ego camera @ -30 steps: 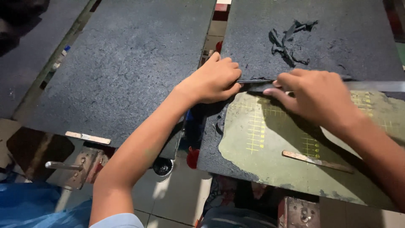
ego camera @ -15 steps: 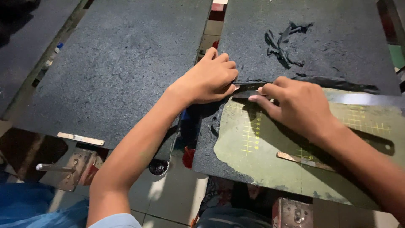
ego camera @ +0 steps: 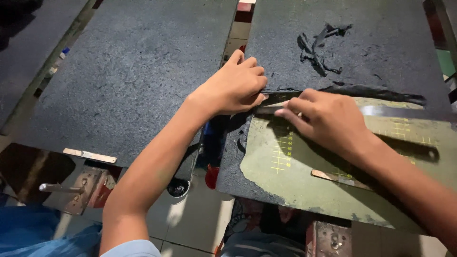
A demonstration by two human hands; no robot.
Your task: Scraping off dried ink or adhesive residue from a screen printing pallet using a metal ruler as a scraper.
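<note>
A: Where are the hands?

B: The left hand (ego camera: 234, 86) is curled into a loose fist at the near edge of the right-hand dark sheet (ego camera: 381, 47), knuckles bent, fingertips tucked against the end of the metal ruler (ego camera: 400, 112). Whether it pinches a small blade or just the ruler's tip I cannot tell; the fingers cover it.

A: And the right hand?

B: The right hand (ego camera: 328, 121) lies flat on the ruler, fingers stretched out and pressing down, gripping nothing.

A: Anything different from a second ago?

B: Both hands have slid a little toward the left end of the ruler, and they sit closer together now. The dark torn strip (ego camera: 381, 91) along the ruler's far edge shows more of its length to the right of the hand. I'd judge that the cut along that line has been made up to about here.

A: What else is around?

B: The green cutting mat (ego camera: 304, 185) with yellow marks lies under the ruler, a thin wooden stick (ego camera: 340, 179) on it. Curled scraps (ego camera: 319, 47) lie farther up the sheet. A second dark sheet (ego camera: 128, 81) lies to the left, apart.
</note>
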